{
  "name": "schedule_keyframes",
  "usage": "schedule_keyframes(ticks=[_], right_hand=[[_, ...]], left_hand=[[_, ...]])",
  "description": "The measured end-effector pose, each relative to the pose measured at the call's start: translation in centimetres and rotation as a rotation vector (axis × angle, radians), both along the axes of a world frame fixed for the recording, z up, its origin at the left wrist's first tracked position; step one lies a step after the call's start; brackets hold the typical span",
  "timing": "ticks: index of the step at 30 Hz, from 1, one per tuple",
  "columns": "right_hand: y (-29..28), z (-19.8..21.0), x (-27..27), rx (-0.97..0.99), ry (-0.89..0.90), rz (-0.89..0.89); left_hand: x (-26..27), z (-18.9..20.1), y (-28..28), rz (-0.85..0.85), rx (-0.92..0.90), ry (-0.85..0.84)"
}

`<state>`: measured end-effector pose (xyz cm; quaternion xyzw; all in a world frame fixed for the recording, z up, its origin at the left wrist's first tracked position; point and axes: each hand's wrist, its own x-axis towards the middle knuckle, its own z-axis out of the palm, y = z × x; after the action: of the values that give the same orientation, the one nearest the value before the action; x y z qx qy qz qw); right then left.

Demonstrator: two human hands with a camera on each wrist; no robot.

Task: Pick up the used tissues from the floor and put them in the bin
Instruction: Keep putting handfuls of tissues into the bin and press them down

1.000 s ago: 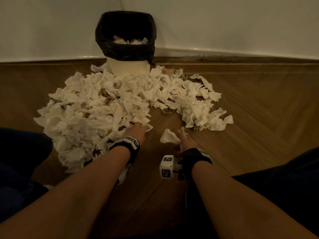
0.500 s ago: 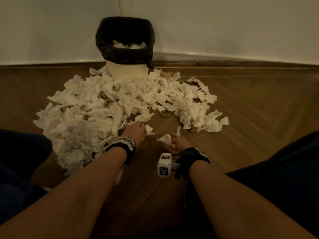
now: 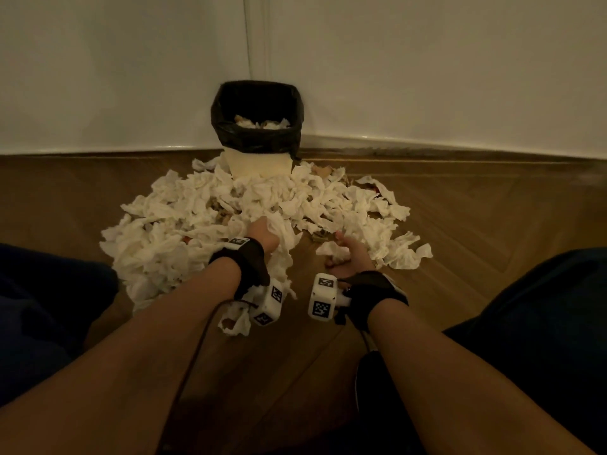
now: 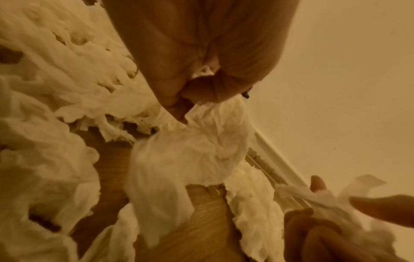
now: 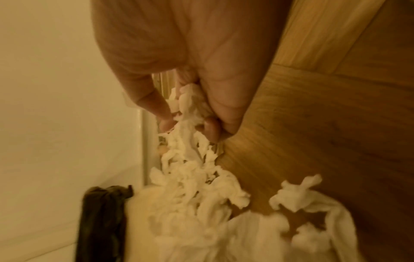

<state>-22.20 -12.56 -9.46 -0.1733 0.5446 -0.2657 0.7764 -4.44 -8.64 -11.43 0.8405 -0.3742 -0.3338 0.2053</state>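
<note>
A big heap of crumpled white tissues [image 3: 203, 224] covers the wooden floor in front of a bin [image 3: 256, 133] with a black liner, which holds some tissues. My left hand [image 3: 262, 238] grips a long bunch of tissues [image 3: 282, 254] that hangs below it, lifted off the heap; the left wrist view shows the curled fingers [image 4: 201, 92] round the tissue bunch [image 4: 190, 159]. My right hand [image 3: 348, 257] holds a crumpled tissue [image 3: 331, 251] just right of it; in the right wrist view the fingers [image 5: 210, 127] pinch that tissue wad [image 5: 190, 109].
The bin stands in the corner of two white walls [image 3: 427, 77] with a skirting board. Bare wood floor [image 3: 492, 224] lies to the right of the heap and near my knees. A stray tissue [image 3: 235, 321] lies under my left wrist. My dark-clothed legs [image 3: 542, 323] flank both arms.
Both hands have risen from the floor and moved forward toward the bin. The left hand has pulled a long bunch out of the heap; the right keeps its tissue.
</note>
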Motion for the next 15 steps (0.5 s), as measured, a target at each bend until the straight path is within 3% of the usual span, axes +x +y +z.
schedule_keyframes(ticks=[3, 6, 9, 15], right_hand=[[-0.2, 2.3, 0.8, -0.083, -0.032, 0.021], [-0.1, 4.3, 1.4, -0.199, -0.007, 0.109], [0.1, 6.0, 1.6, -0.187, -0.055, 0.097], [-0.5, 8.7, 1.3, -0.159, -0.135, 0.01]], left_hand=[[1.0, 0.8, 0.3, 0.002, -0.027, 0.021], [1.5, 1.4, 1.0, 0.215, -0.176, 0.142], [1.6, 2.6, 1.4, 0.317, -0.268, 0.254], [2.1, 3.5, 2.5, 0.29, -0.256, 0.307]])
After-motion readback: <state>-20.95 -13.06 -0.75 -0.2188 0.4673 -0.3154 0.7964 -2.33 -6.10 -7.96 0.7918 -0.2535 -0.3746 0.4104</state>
